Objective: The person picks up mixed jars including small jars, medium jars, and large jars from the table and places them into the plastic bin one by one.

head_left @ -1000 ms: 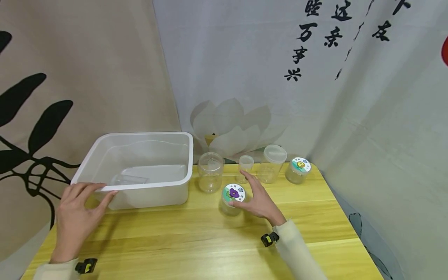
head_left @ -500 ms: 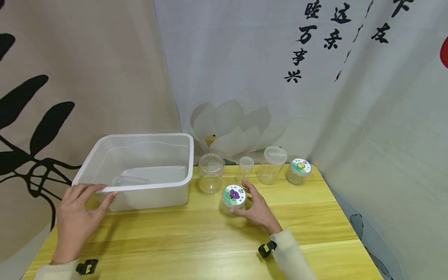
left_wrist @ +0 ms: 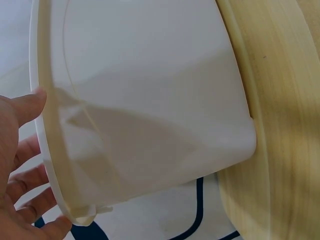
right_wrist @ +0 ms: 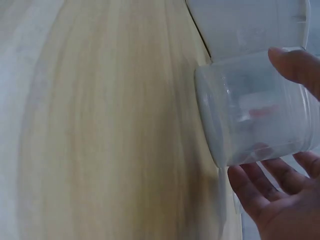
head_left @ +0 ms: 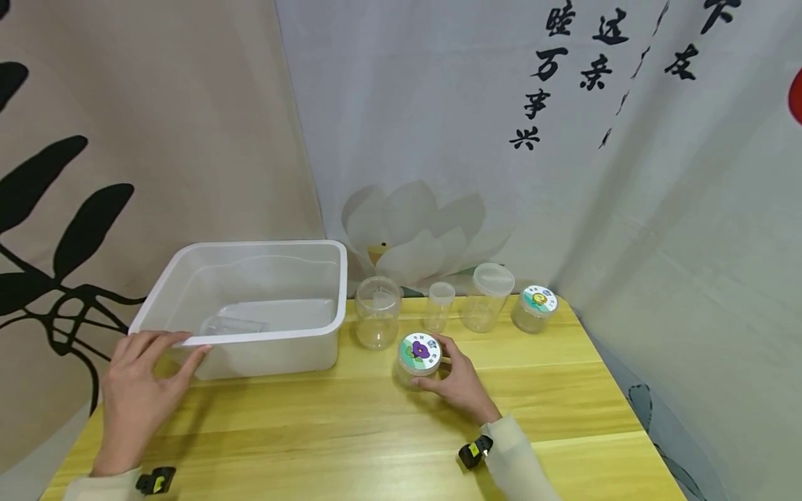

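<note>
My left hand (head_left: 139,393) holds the near left rim of a white plastic tub (head_left: 276,353), thumb and fingers on either side of the rim in the left wrist view. A clear tube-like container (head_left: 234,325) lies inside the tub. On the wooden table, my right hand (head_left: 464,388) grips a clear round jar (head_left: 410,376) whose lid bears a purple flower. In the right wrist view the jar (right_wrist: 250,110) stands with its base at the tabletop, the thumb on one side and fingers on the other.
Behind the gripped jar stand a clear rounded jar (head_left: 377,316), a small clear cup (head_left: 440,306) and a larger one (head_left: 485,299). A lidded jar (head_left: 532,309) with a yellow flower label is at the right. A printed curtain (head_left: 426,139) hangs behind the table (head_left: 282,445).
My right hand has moved a little towards the jar with the purple flower lid, and its fingers have closed around it. The left hand stays on the tub's rim.
</note>
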`<state>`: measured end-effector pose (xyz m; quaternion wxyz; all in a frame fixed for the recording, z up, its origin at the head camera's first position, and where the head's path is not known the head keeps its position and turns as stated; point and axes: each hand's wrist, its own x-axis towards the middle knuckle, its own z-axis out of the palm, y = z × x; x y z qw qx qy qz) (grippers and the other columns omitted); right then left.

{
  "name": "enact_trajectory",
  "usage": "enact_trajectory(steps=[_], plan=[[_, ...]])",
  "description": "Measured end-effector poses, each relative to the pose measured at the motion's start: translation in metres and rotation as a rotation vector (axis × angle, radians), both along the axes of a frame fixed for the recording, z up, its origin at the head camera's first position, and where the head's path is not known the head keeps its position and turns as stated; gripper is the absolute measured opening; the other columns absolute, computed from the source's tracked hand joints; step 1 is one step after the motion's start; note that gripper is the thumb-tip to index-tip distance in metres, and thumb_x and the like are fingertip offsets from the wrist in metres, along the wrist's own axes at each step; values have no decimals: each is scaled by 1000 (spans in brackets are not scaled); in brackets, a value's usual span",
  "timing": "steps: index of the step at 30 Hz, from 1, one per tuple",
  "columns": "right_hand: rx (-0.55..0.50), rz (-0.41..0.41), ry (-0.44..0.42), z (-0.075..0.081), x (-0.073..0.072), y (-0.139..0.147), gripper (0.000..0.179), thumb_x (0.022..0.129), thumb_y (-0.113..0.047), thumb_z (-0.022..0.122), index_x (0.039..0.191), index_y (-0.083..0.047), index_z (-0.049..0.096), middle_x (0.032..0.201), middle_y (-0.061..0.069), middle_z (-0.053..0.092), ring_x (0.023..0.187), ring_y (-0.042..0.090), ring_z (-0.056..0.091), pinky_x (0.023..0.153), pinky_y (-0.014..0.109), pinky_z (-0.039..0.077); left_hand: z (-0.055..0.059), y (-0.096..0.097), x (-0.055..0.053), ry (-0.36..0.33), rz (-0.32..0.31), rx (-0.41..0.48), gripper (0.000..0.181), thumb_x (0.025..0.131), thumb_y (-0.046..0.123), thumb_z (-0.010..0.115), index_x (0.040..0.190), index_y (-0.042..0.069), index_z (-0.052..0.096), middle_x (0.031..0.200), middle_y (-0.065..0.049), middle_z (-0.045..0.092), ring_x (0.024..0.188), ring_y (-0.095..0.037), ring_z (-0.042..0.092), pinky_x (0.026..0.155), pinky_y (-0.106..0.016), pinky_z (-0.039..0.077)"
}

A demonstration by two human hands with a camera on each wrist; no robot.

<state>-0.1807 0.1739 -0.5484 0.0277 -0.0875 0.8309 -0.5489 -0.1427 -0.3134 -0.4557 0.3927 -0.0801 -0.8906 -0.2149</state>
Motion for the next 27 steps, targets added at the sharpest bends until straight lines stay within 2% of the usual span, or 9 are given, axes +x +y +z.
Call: enact_trajectory(steps=[2, 4, 5, 9, 11, 13, 19, 27], plan=[[7, -6, -6, 0, 0, -1, 93, 75, -31, 93, 152, -24, 42, 141, 3, 60, 132, 25, 57, 109, 47, 49, 0, -1, 0, 7, -1, -4, 42, 77, 26, 88, 103, -3, 74, 101, -22, 69, 95, -41, 55, 80, -42, 38], [16, -10, -16, 0, -1, -1, 93, 74, -32, 94, 152, -25, 43, 140, 1, 60, 131, 24, 57, 109, 47, 49, -1, -2, -1, 23, -9, -2, 51, 85, 44, 82, 102, -3, 74, 100, -22, 69, 94, -41, 56, 80, -41, 37], [20, -11, -16, 1, -1, -1, 93, 74, -32, 94, 151, -26, 43, 140, 1, 60, 131, 24, 57, 109, 46, 50, -2, -2, -2, 36, -16, 5, 53, 86, 48, 81, 102, -3, 75, 100, -22, 69, 94, -41, 56, 81, -40, 37], [22, -14, -5, 5, -2, 0, 91, 74, -30, 94, 150, -27, 44, 139, -1, 60, 130, 23, 58, 108, 46, 50, -4, 1, -4, 46, -28, 31, 49, 83, 43, 85, 102, -1, 75, 101, -21, 70, 95, -41, 56, 86, -37, 38], [23, -14, 4, 6, -3, 1, 90, 74, -31, 94, 150, -27, 44, 139, -1, 60, 130, 22, 58, 107, 46, 51, -4, 1, -4, 30, -24, 43, 41, 73, 23, 91, 103, -1, 75, 102, -20, 70, 97, -42, 56, 89, -39, 39], [24, -12, 5, 7, -3, 1, 91, 74, -32, 94, 150, -27, 44, 140, -1, 60, 131, 22, 57, 107, 46, 51, -3, 2, -3, 8, -11, 44, 42, 69, 16, 92, 103, -1, 75, 104, -21, 69, 100, -42, 56, 91, -41, 40], [24, -16, -8, 9, -2, -1, 91, 73, -34, 94, 149, -29, 44, 141, -3, 59, 132, 23, 56, 109, 45, 50, -4, 0, -2, 23, -13, 30, 41, 73, 22, 91, 103, 0, 75, 103, -20, 70, 98, -41, 56, 88, -39, 39], [10, -7, 17, 17, 3, -4, 90, 76, -30, 93, 151, -24, 43, 143, 2, 58, 133, 26, 56, 108, 47, 50, -5, -2, -2, 44, -21, 27, 42, 77, 31, 89, 102, -1, 75, 101, -21, 70, 97, -42, 57, 88, -39, 40]])
